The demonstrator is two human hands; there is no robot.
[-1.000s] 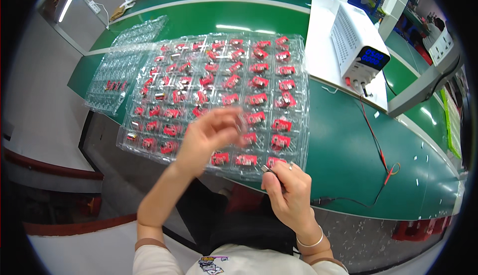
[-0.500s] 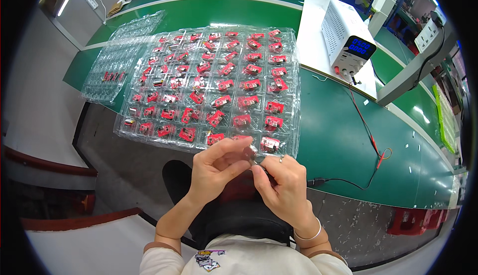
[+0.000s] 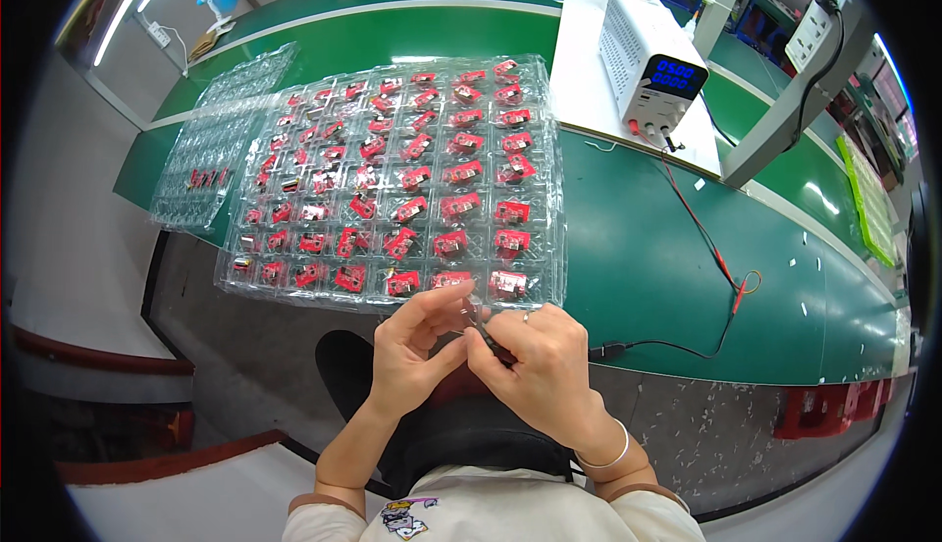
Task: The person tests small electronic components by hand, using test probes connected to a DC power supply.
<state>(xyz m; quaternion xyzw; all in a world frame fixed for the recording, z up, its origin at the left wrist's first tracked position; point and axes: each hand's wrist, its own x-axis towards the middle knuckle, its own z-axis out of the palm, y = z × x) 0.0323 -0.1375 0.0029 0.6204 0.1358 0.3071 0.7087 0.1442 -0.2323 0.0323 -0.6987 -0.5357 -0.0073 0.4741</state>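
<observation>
The piece (image 3: pixel 473 317) between the left hand (image 3: pixel 406 356) and right hand (image 3: pixel 542 367) is mostly hidden and too small to tell.

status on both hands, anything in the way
Left hand pinching small shiny piece, details unclear. Right hand beside it, gripping dark plug. Clear tray of red boards just beyond. No obstruction visible between hands.

A small dark connector (image 3: pixel 501 354) is pinched in the right hand (image 3: pixel 542 365), close to the curled left hand (image 3: pixel 412 354); beyond, red circuit boards (image 3: pixel 511 212) are held in a clear compartmented tray (image 3: pixel 550 238) on the green surface (image 3: pixel 638 277).
</observation>
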